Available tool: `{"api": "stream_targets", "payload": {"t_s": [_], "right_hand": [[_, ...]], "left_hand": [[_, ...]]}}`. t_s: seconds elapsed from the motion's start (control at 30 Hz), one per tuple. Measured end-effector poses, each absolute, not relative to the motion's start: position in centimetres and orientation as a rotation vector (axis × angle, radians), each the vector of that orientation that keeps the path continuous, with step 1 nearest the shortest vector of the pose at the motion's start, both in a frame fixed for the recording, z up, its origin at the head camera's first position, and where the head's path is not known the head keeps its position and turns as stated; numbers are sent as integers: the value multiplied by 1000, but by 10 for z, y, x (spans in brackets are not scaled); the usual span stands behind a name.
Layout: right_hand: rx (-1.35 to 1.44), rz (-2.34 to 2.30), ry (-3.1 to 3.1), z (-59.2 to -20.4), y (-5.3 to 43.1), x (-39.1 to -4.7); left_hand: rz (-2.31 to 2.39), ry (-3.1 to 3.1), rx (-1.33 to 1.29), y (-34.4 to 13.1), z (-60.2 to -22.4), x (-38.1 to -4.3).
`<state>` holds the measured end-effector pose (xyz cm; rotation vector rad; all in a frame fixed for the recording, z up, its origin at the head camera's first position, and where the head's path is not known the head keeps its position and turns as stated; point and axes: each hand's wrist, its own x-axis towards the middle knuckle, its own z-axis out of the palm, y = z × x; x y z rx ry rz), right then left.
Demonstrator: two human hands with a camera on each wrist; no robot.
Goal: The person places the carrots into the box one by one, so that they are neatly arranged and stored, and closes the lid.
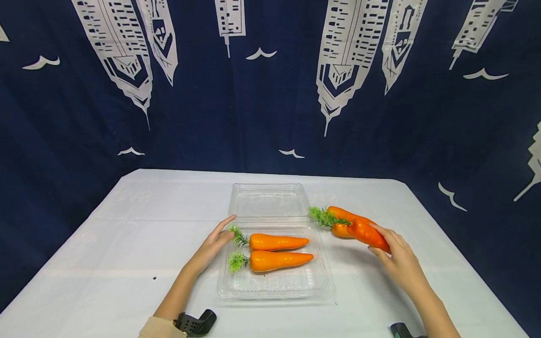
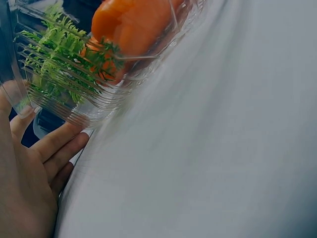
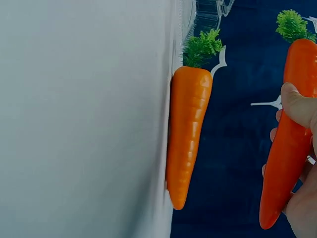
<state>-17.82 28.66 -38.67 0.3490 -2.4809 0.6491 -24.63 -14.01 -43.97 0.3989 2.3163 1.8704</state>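
Note:
A clear plastic clamshell container [image 1: 274, 291] sits with its lid folded back, holding two orange carrots [image 1: 279, 242] with green leafy tops, side by side. My left hand [image 1: 210, 249] is at the container's left side, its fingers extended against the ribbed wall in the left wrist view. To the right, my right hand [image 1: 399, 258] grips a redder carrot [image 3: 292, 134] with thumb and fingers around its body, raised above the table. Behind it another orange carrot [image 3: 189, 134] lies on the table, partly covered by the held one in the head view.
The container's lid [image 1: 270, 199] lies flat at the back. A white cloth covers the table [image 1: 127, 263]. Behind the table hangs a dark blue curtain [image 1: 270, 117] with white building prints. A small dark speck [image 1: 154, 278] is on the cloth to the left.

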Motion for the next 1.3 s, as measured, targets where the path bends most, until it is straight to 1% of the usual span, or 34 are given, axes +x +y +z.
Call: {"api": "stream_targets", "payload": {"t_s": [0.6, 1.3], "right_hand": [[400, 587, -2464, -367, 268, -168], [521, 459, -2444, -359, 238, -163]], "left_hand": [[1877, 2309, 395, -141, -440, -245], [1885, 2291, 393, -141, -437, -244]]}}
